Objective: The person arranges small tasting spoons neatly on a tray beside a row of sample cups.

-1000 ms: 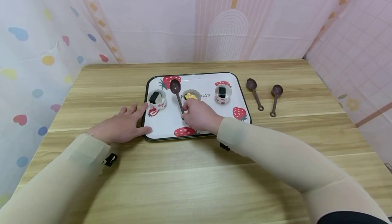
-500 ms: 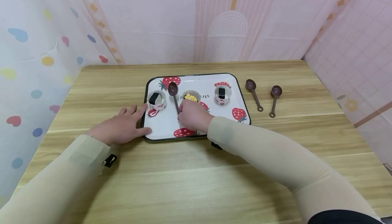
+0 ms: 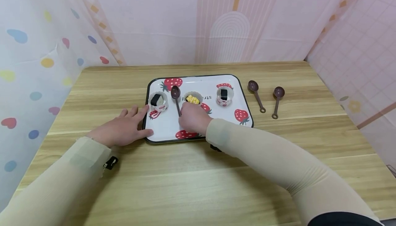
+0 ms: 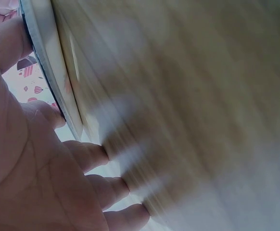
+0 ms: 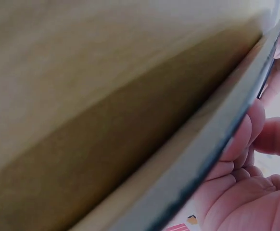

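My left hand (image 3: 123, 126) lies spread at the left edge of a white strawberry-print tray (image 3: 164, 126), its thumb over the near-left rim. The left wrist view shows its fingertips against the wooden table. My right hand (image 3: 195, 117) pinches the handle end of a dark brown measuring spoon (image 3: 175, 92), which lies over the tray with its bowl pointing away. Its fingers curl together in the right wrist view, just above the rim. Beyond that hand is a paper cup (image 3: 198, 94) with yellow bits (image 3: 193, 99); the hand hides its near side.
Two paper cups (image 3: 163, 107) (image 3: 224, 101) at the tray's left and right each hold a seaweed-wrapped rice piece. Right of the tray, two more brown measuring spoons (image 3: 256, 95) (image 3: 277, 102) lie on the wooden table (image 3: 185, 184). Patterned curtains (image 3: 154, 30) hang behind and at both sides.
My right hand has moved slightly left and toward me with the measuring spoon, and the spoon's bowl has come lower toward the tray. More of the yellow bits shows. My left hand stays put.
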A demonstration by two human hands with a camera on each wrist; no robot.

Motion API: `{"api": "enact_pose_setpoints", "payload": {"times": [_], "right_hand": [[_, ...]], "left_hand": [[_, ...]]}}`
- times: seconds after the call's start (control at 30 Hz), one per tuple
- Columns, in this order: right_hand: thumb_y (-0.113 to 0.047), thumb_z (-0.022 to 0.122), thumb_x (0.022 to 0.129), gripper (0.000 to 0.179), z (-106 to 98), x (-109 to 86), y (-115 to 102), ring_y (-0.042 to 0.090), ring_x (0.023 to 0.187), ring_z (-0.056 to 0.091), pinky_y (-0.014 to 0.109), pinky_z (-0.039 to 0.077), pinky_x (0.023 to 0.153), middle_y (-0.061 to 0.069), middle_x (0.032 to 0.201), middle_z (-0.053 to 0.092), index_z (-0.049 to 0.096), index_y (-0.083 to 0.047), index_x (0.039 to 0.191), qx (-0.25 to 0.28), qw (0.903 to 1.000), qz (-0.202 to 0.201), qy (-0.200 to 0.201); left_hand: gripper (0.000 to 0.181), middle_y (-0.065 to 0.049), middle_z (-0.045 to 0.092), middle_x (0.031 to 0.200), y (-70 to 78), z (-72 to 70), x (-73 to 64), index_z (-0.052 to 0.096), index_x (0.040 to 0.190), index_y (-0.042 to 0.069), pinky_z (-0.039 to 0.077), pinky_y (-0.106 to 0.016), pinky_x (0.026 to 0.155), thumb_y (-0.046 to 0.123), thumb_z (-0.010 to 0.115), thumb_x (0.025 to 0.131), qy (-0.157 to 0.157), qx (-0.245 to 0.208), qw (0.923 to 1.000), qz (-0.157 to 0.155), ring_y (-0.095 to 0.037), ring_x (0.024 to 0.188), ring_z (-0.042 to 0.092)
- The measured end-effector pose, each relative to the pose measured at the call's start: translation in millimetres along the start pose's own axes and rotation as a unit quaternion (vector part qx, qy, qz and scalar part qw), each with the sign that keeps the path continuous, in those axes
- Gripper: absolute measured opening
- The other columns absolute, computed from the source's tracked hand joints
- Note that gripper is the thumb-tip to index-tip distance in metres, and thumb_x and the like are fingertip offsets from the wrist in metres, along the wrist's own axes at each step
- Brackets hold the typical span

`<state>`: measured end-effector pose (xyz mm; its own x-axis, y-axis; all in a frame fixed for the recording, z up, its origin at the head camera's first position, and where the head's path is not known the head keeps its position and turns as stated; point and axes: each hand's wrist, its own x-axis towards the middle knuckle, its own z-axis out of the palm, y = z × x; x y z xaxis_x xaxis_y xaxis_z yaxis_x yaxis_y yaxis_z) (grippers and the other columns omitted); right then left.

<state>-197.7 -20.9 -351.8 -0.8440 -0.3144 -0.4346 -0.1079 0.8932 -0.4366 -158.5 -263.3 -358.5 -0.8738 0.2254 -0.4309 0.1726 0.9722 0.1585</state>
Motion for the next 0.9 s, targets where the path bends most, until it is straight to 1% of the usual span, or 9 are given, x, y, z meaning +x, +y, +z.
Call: {"api": "enact_pose_setpoints", "payload": {"times": [0.1,0.3,0.47,0.63,0.73,0.9], "right_hand": [[-0.029,0.066,0.104,0.034,0.6,-1.3,-1.0,0.019,0.102,0.064,0.038,0.058,0.102,0.004,0.113,0.068,0.06,-0.01,0.132,0.0,1.0,0.005,0.001],[-0.028,0.066,0.104,0.035,2.9,-1.5,-1.8,0.02,0.1,0.066,0.037,0.059,0.097,0.004,0.11,0.068,0.058,-0.008,0.131,-0.001,1.0,0.006,0.007],[-0.03,0.066,0.103,0.037,3.8,-0.5,-1.9,0.02,0.099,0.066,0.039,0.059,0.099,0.004,0.111,0.068,0.057,-0.008,0.132,-0.008,0.9999,0.006,0.003],[-0.03,0.066,0.104,0.035,4.3,0.4,-1.0,0.019,0.098,0.066,0.038,0.06,0.097,0.003,0.107,0.068,0.058,-0.009,0.13,-0.011,0.9999,0.007,0.0],[-0.031,0.068,0.103,0.031,4.7,0.8,-0.7,0.019,0.095,0.067,0.035,0.06,0.092,0.003,0.102,0.068,0.06,-0.01,0.123,-0.011,0.9999,0.005,0.002],[-0.032,0.072,0.101,0.024,5.6,1.7,-0.8,0.019,0.086,0.067,0.028,0.057,0.074,0.004,0.094,0.069,0.063,-0.011,0.108,-0.013,0.9999,0.001,0.001]], "left_hand": [[0.108,-0.038,0.009,0.17,-0.8,0.8,-0.1,0.005,0.171,0.012,0.034,-0.081,0.11,0.077,0.051,0.097,0.001,-0.001,1.0,0.0,-0.07,0.15,0.01],[0.109,-0.038,0.008,0.17,-1.3,1.1,-0.8,0.005,0.171,0.013,0.034,-0.081,0.109,0.079,0.05,0.096,0.0,-0.001,1.0,0.002,-0.07,0.15,0.01],[0.109,-0.037,0.007,0.171,-0.5,1.3,-0.8,0.005,0.171,0.013,0.034,-0.081,0.11,0.079,0.05,0.096,-0.002,-0.003,1.0,-0.001,-0.07,0.15,0.009],[0.109,-0.037,0.007,0.171,-0.2,0.9,-0.4,0.005,0.171,0.013,0.034,-0.081,0.11,0.079,0.05,0.096,-0.002,-0.003,1.0,-0.003,-0.07,0.15,0.009],[0.11,-0.037,0.007,0.171,-0.2,0.7,-0.4,0.005,0.171,0.014,0.034,-0.081,0.109,0.08,0.049,0.096,-0.003,-0.002,1.0,-0.004,-0.069,0.151,0.009],[0.109,-0.036,0.006,0.171,0.1,0.4,-1.1,0.005,0.171,0.014,0.034,-0.081,0.11,0.08,0.049,0.096,-0.005,-0.005,1.0,-0.006,-0.068,0.152,0.008]]}}
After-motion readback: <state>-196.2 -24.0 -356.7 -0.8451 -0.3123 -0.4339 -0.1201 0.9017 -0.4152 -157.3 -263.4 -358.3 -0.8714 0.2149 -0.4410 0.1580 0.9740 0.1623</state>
